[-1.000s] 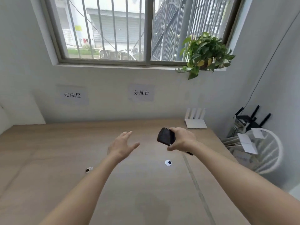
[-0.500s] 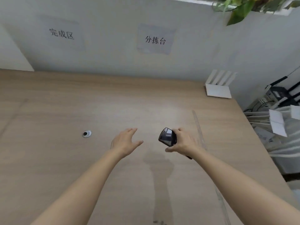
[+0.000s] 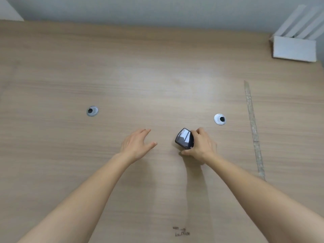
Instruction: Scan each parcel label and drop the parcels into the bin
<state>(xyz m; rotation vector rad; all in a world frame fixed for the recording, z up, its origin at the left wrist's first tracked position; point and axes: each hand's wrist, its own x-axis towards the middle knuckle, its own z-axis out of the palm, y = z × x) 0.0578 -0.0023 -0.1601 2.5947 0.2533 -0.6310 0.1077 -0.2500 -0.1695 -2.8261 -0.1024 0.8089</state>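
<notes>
Nearest the camera, two bare forearms reach forward from the bottom corners over a pale wood-grain table (image 3: 52, 71). A small dark scuff mark (image 3: 181, 231) sits on the table surface between the arms, close to the lower edge.

The left hand (image 3: 135, 146) is held palm down above the table, its fingers straight and loosely spread, the thumb angled out to the right. It holds nothing, and whether it touches the table cannot be told.

Just to its right, with a gap between them, the right hand (image 3: 201, 146) is curled around a dark handheld scanner (image 3: 184, 140). The fingers wrap over the top and far side of the device and the thumb closes in below it. The scanner is black and glossy, with a rounded, wedge-shaped head whose shiny face points left toward the other hand and catches a bright reflection. Its rear part is hidden inside the grip. A shadow falls on the table beneath that hand and arm.

Farther out, two round cable grommets are set into the tabletop: a left grommet (image 3: 92, 111) and a right grommet (image 3: 219, 119). A long strip of clear tape (image 3: 252, 123) runs across the surface at the right. In the far right corner a white router (image 3: 294, 48) stands against the grey wall (image 3: 140, 9). No parcel or bin shows in the view.
</notes>
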